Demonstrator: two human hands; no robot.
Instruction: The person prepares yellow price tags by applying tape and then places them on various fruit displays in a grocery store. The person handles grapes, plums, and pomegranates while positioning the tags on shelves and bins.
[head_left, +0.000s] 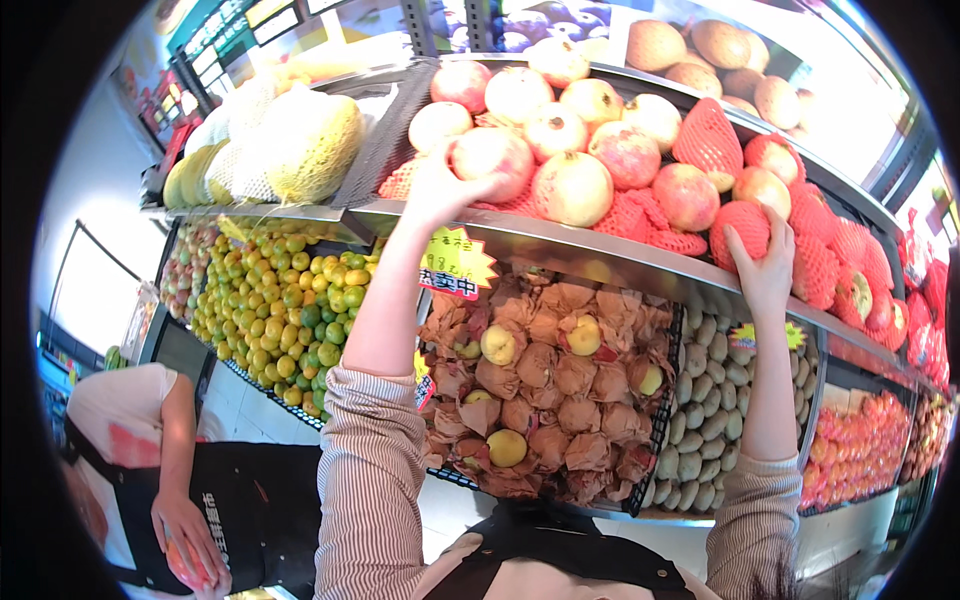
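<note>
My left hand (444, 189) is around a large pink pomegranate (496, 159) at the front of the upper shelf, thumb across its near side. Farther right, my right hand (766, 259) grips a fruit in a red foam net (739, 229) by the shelf's metal front edge (645, 255). Between my hands lie a yellowish pomegranate (572, 189), a pinker pomegranate (685, 196) and crumpled red foam nets (637, 217). More bare pomegranates (555, 131) are piled behind them. The far fingers of my left hand are partly hidden by glare and fruit.
Netted melons (315, 150) sit left of a black divider (386, 139). Below are green-yellow citrus (285, 315), paper-wrapped fruit (551, 367) and kiwifruit (705, 397). A price sign (456, 262) hangs off the shelf edge. At lower left, an aproned person (187, 480) holds a reddish fruit (184, 562).
</note>
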